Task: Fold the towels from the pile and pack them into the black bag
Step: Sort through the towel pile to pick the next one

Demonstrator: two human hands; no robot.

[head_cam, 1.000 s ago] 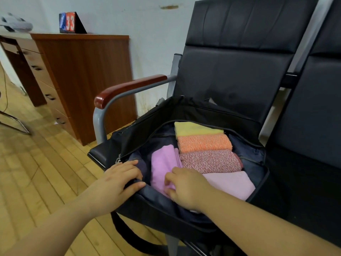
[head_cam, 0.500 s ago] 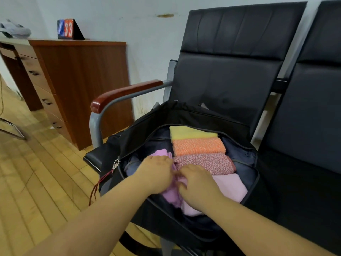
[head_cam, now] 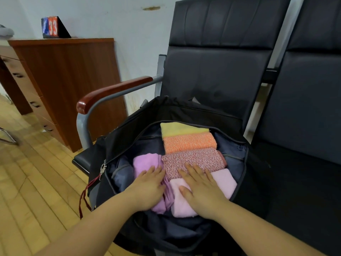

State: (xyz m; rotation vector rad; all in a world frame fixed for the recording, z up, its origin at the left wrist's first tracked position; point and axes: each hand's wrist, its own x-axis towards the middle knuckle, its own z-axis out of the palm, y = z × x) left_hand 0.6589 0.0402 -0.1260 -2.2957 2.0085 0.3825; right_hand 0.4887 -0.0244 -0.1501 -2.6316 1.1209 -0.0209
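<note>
On black chair seat [head_cam: 83,159] — black bag [head_cam: 184,111] | wooden floor [head_cam: 36,182] | desk [head_cam: 70,74]

Black bag [head_cam: 184,111] (open) on chair seat [head_cam: 81,159]

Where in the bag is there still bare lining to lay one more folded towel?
Bare lining shows in the black bag left of the yellow towel and orange towel, behind the purple towel. A narrower strip runs along their right. The near half is crowded: left hand and right hand press flat there.
</note>
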